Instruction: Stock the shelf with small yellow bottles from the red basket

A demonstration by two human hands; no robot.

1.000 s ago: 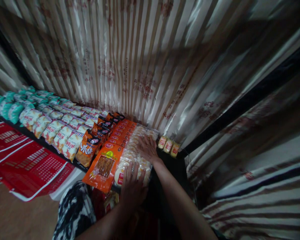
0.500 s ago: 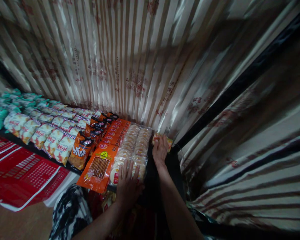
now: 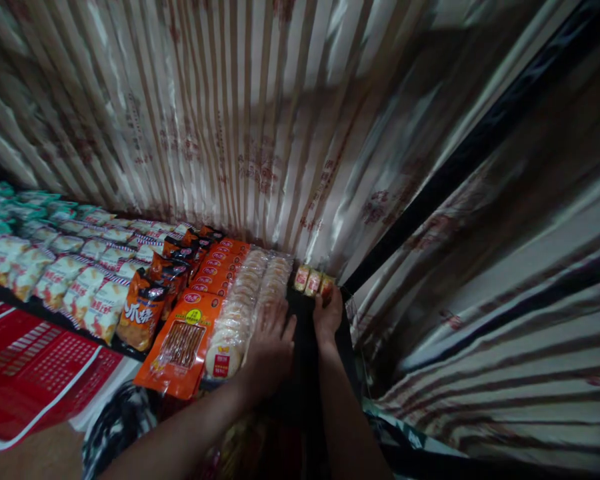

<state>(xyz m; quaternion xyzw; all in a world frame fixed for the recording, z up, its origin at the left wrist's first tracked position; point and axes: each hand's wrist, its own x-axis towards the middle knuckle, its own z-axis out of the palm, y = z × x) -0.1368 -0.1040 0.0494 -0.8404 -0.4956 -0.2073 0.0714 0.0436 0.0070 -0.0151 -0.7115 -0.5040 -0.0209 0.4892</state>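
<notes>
My left hand (image 3: pixel 270 343) lies with fingers stretched over the right-hand row of rice cracker packs (image 3: pixel 234 320) in clear wrapping. At the far right end of the black shelf (image 3: pixel 300 333) stand three small yellow snack packets (image 3: pixel 313 283) with red print, side by side. My right hand (image 3: pixel 329 317) has its thumb and fingers curled around the rightmost one, partly covering it. Left of the rice crackers stands a row of orange bags of brown snack sticks (image 3: pixel 186 337).
Further left are orange-black snack bags (image 3: pixel 141 312), several rows of white snack bags (image 3: pixel 100 303) and green bags (image 3: pixel 10 207). A red basket (image 3: pixel 40 363) stands below the shelf's front. A striped curtain (image 3: pixel 260 120) hangs behind, and a dark slanted post (image 3: pixel 430 193) rises at the right.
My right hand has shifted from lying over the small yellow packets to the rightmost one, uncovering the others. My left hand has slid right along the rice crackers. The view has shifted slightly right.
</notes>
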